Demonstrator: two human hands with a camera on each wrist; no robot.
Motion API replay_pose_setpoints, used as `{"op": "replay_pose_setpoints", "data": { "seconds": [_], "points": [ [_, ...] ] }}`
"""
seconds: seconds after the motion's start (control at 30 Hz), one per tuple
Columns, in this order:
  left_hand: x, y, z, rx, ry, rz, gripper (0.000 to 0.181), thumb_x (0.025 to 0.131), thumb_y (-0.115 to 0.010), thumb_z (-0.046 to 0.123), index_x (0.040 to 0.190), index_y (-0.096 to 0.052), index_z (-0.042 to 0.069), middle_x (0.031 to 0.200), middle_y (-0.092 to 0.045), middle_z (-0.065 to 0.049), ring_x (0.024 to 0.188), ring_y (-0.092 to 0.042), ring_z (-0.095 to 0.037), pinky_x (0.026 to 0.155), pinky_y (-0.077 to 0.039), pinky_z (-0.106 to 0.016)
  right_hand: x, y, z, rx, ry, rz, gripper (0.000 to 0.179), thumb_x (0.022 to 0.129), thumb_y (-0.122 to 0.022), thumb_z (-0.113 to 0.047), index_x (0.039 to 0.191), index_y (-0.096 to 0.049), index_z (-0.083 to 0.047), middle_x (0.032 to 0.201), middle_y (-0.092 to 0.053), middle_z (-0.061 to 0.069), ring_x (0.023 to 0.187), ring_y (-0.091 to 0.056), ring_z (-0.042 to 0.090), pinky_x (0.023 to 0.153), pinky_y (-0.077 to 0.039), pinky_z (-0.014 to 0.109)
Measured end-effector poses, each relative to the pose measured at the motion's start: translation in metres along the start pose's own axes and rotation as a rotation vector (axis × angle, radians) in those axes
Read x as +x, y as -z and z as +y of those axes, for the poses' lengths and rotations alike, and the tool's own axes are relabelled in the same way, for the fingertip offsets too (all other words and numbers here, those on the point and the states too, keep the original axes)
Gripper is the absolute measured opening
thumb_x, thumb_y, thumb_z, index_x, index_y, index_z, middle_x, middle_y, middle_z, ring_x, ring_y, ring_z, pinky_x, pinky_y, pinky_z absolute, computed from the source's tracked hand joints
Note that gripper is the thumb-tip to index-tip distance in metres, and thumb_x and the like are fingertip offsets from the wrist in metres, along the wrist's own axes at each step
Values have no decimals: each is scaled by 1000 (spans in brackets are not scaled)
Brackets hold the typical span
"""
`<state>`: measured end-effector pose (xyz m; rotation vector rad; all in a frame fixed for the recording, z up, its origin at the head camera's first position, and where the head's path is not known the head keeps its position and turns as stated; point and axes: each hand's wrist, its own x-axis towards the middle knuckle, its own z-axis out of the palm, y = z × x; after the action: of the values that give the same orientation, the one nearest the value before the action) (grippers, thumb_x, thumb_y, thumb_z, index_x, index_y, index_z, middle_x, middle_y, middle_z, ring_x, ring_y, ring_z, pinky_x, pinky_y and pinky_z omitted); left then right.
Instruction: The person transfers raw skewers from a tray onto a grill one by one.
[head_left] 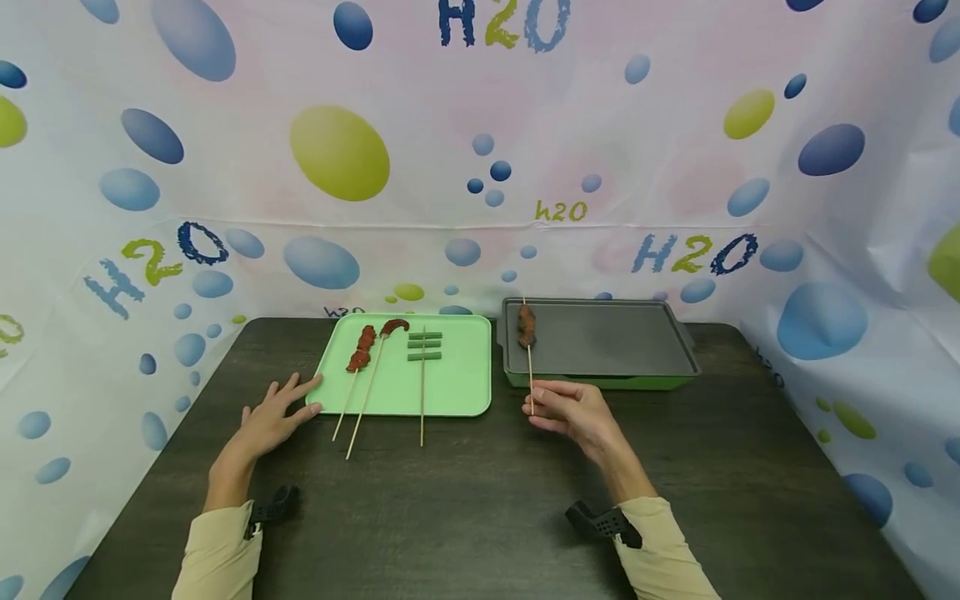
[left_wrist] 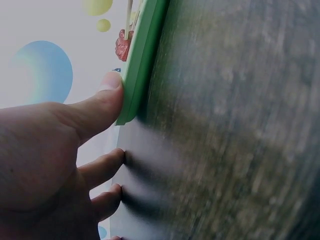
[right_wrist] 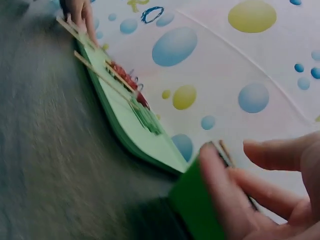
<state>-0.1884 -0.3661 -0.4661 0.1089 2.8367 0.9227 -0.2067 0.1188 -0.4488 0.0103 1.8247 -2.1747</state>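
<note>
Creased sleeves [head_left: 663, 546], right hand [head_left: 576, 414] pinching lumpy skewer [head_left: 527, 327], flat grey griddle [head_left: 600, 337]

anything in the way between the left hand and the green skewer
Yes: the chunky red skewer and the curled red skewer lie on the tray, between the left hand and the green skewer.

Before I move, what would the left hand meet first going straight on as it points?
The light green tray, whose left edge the left hand seems to touch. Beyond that rim, probably the leftmost red skewer, though depth is hard to judge.
</note>
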Motion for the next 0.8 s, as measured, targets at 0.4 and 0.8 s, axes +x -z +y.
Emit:
{"op": "replay_pose_setpoints", "data": {
  "seconds": [0.4,0.8],
  "points": [
    [2,-1,2,4,2,21,68,106,-57,41,159,-35,5,163,-11,-36,145,2,-66,98,6,-88,-27,-40,-21,-298,205,-77,31,102,-62,-3,131,-64,8,104,-72,26,90,-74,33,77,-62,39],
    [2,-1,-1,26,-1,21,68,106,-57,41,160,-35,6,163,-11,-37,145,2,-66,98,6,-89,-11,-94,36,-26,-44,-315,51,105,-54,-3,154,-40,4,134,-61,32,121,-65,39,98,-55,43]
  ]
}}
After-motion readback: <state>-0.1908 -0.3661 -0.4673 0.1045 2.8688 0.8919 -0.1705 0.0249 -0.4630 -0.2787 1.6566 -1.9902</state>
